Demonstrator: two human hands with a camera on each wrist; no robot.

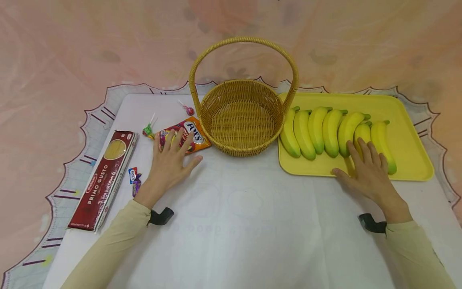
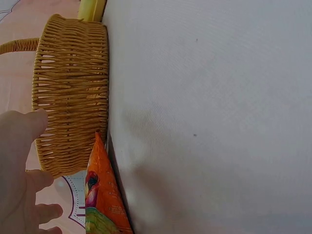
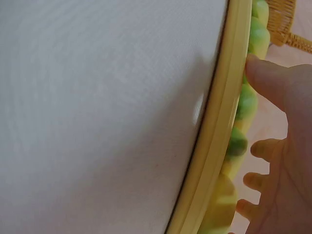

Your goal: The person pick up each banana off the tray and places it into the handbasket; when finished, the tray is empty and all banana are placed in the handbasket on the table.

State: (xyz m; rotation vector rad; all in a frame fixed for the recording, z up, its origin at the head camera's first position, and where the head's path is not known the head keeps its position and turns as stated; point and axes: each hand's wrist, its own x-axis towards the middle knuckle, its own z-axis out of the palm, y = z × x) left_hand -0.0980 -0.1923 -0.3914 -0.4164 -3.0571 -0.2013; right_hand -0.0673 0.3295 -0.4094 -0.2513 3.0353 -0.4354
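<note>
My left hand (image 1: 167, 164), fingers spread, hovers over an orange and purple FOX'S candy bag (image 1: 196, 138) that lies left of the wicker basket (image 1: 242, 150). In the left wrist view, its fingers stand apart from the bag (image 2: 105, 195) and the basket (image 2: 73, 92). My right hand (image 1: 368, 176) is spread above the near right part of a yellow tray (image 1: 411, 132). Several bananas (image 1: 317, 130) lie side by side on that tray. The fingers reach over the bananas at the right end of the row, and nothing is held. The basket has an upright hoop handle (image 1: 245, 40).
At the left lies a dark red spaghetti packet (image 1: 104, 180). Near it are small wrapped candies (image 1: 135, 186). A green lollipop (image 1: 147, 130) and a pink lollipop (image 1: 189, 110) lie behind the candy bag. A white cloth (image 1: 245, 224) covers the table.
</note>
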